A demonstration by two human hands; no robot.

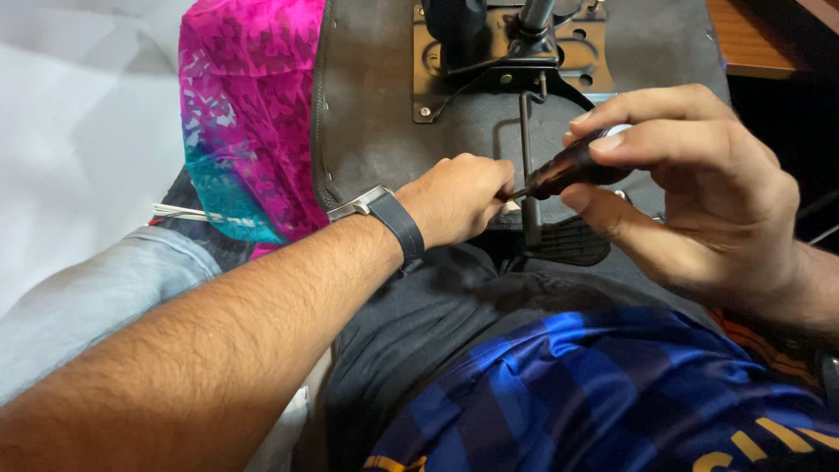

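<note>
Pink-teal cloth at 10 o'clock covers part of the upturned chair base. Left hand is pinched shut at the screwdriver tip, right hand clamped on its handle, at 2 o'clock. The fastener is hidden, probably mid-turn; the metal bracket remains attached.

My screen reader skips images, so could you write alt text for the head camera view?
Two hands work a screwdriver against the dark underside of a chair seat: the right hand grips its handle and the left hand, wearing a wristwatch, steadies the tip. Pink and teal fabric covers the seat's left edge.
</note>
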